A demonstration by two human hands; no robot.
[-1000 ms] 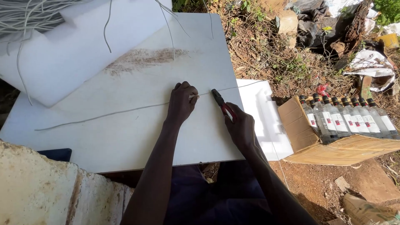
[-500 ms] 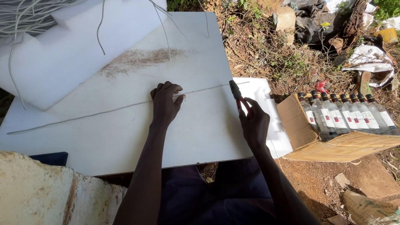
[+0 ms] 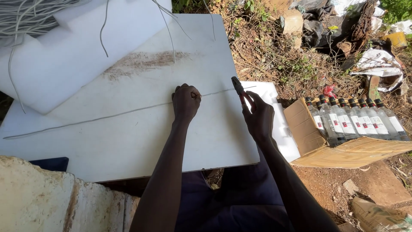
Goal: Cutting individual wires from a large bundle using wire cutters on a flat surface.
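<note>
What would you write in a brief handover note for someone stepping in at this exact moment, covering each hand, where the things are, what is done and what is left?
Left hand: closed in a fist on the long wire, pinning it to the white board.
Right hand: gripping pliers, whose nose meets the wire near the board's right edge.
Wire: lies stretched across the board, from its left edge to just past the pliers.
Nearby: a bundle of more wire at top left; an open carton of bottles on the ground to the right.
Done: wire laid out and held.
Left: whether it is cut at the pliers cannot be told.
</note>
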